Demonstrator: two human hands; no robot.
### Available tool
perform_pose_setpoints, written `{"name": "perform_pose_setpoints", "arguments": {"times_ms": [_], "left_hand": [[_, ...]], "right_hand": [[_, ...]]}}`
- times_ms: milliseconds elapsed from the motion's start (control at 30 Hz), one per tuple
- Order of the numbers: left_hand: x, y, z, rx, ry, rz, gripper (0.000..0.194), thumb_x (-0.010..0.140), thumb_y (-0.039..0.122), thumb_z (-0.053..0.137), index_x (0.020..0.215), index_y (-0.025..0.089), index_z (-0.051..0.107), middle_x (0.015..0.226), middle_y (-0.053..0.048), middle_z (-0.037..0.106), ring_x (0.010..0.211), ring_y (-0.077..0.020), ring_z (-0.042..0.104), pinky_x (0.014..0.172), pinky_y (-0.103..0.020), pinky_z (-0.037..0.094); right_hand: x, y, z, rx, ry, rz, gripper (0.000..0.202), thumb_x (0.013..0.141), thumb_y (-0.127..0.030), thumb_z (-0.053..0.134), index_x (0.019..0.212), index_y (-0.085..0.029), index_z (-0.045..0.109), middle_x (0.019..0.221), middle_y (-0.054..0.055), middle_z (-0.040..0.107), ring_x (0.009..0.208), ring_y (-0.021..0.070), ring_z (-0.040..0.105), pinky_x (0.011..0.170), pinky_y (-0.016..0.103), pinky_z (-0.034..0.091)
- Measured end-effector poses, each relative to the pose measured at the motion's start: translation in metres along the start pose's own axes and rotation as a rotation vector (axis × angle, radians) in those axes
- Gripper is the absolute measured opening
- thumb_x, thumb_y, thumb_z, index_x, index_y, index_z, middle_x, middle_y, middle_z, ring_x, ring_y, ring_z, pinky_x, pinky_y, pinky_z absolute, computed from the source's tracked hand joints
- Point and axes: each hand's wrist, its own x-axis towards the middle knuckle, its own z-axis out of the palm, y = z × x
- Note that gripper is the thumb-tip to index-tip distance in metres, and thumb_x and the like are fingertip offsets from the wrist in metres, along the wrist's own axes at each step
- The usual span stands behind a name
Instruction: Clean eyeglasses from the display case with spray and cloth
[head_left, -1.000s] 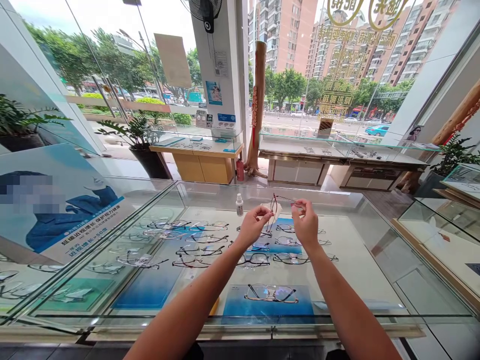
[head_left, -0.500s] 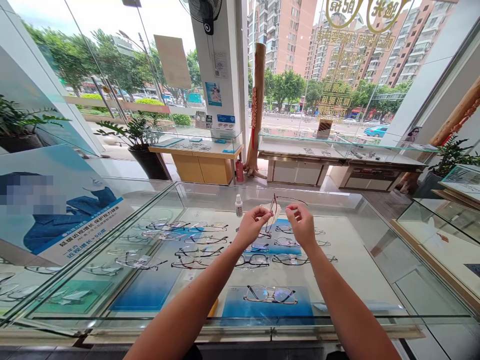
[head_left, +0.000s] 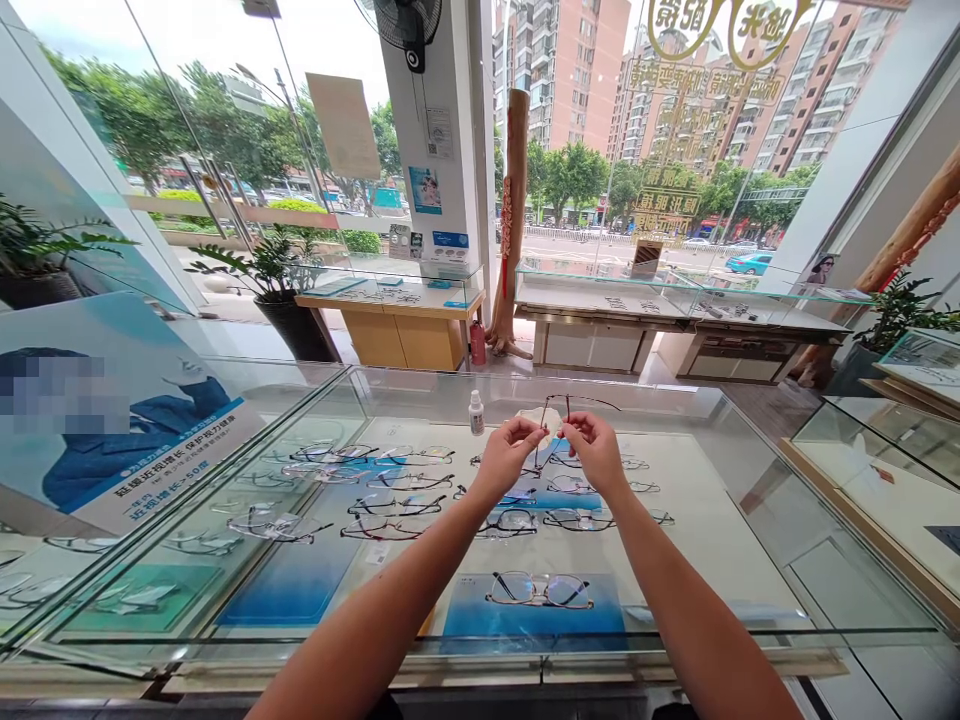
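Above the glass counter, my left hand pinches a pair of thin dark-red eyeglasses by the rim side. My right hand is closed on the same frame, with thumb and forefinger at its other side. One temple arm sticks out to the right over my right hand. A cream cloth shows between and behind my fingers; whether it is held or lies on the glass I cannot tell. A small white bottle stands upright on the counter, left of my hands.
Below the glass top, several eyeglasses lie in rows, with one pair near the front edge. A poster board leans at the left. Further showcases stand by the windows, and another at the right.
My right hand has moved left and taken hold of the eyeglasses, which it was apart from before. The frame has turned a little. My left hand keeps its grip.
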Motion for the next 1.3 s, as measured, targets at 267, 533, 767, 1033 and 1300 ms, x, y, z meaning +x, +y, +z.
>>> {"name": "perform_pose_setpoints", "arguments": {"times_ms": [267,533,767,1033,1300], "left_hand": [[0.005,-0.007,-0.003,-0.096,0.063,-0.030,0.052,0.076,0.066,0.088,0.090,0.018,0.075,0.098,-0.009,0.081,0.083,-0.0189,0.071,0.080,-0.034,0.057],[0.005,-0.001,-0.007,-0.148,0.128,-0.044,0.054,0.075,0.066,0.090,0.092,0.018,0.073,0.106,-0.011,0.081,0.099,-0.0223,0.074,0.087,-0.036,0.061],[0.010,0.005,-0.014,-0.201,0.251,0.009,0.058,0.071,0.067,0.092,0.094,0.018,0.072,0.108,-0.011,0.081,0.099,-0.0227,0.074,0.090,-0.039,0.062],[0.011,0.002,-0.016,-0.091,0.234,0.095,0.048,0.082,0.063,0.085,0.095,0.019,0.073,0.107,-0.011,0.080,0.105,-0.0251,0.072,0.093,-0.039,0.059],[-0.001,0.009,-0.002,0.000,0.125,0.125,0.031,0.086,0.050,0.082,0.089,0.020,0.073,0.121,-0.012,0.076,0.116,-0.0278,0.070,0.096,-0.039,0.056]], "right_hand": [[0.003,-0.002,-0.001,0.050,0.028,0.016,0.066,0.084,-0.042,0.070,0.143,-0.018,0.055,0.079,-0.003,0.071,0.059,0.0135,0.054,0.057,0.028,0.051],[0.002,-0.001,-0.006,0.003,0.065,0.032,0.068,0.086,-0.035,0.065,0.150,-0.022,0.050,0.085,-0.002,0.072,0.061,0.0140,0.054,0.057,0.028,0.053],[0.009,0.012,-0.010,-0.046,0.182,0.075,0.042,0.080,-0.037,0.070,0.118,-0.023,0.059,0.085,-0.001,0.068,0.061,0.0156,0.056,0.059,0.032,0.054],[0.006,0.013,-0.012,-0.297,0.303,-0.020,0.039,0.082,-0.040,0.070,0.117,-0.022,0.066,0.113,0.010,0.073,0.091,0.0270,0.065,0.085,0.044,0.056],[-0.014,-0.010,0.008,-0.507,0.023,-0.460,0.029,0.096,-0.037,0.067,0.122,-0.025,0.074,0.124,0.010,0.075,0.120,0.0321,0.063,0.110,0.050,0.048]]}}
